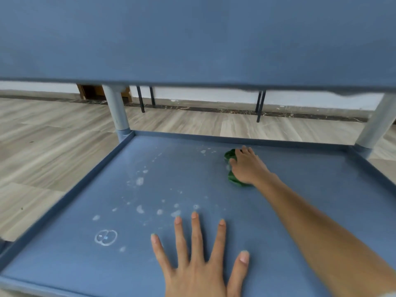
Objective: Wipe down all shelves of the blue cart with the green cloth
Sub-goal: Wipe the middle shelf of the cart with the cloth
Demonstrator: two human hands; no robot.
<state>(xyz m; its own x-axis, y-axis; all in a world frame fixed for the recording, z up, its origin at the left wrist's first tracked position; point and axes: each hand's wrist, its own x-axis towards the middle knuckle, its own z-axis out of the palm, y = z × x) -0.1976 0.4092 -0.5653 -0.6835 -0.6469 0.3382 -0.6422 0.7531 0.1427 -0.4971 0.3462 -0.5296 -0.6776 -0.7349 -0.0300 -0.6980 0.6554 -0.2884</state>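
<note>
I look under an upper blue shelf (192,39) onto a lower shelf of the blue cart (85,211). My right hand (248,166) presses a bunched green cloth (230,156) onto the shelf near its far rim, right of the middle; the hand covers most of the cloth. My left hand (199,258) lies flat on the shelf near the front edge, fingers spread, holding nothing. White dried spots and a ring stain (106,237) mark the left and middle of the shelf.
Two grey cart posts stand at the far corners, one at the left (117,112) and one at the right (377,123). Beyond is a wood-look floor (42,146), black furniture legs (260,106) and a white wall base.
</note>
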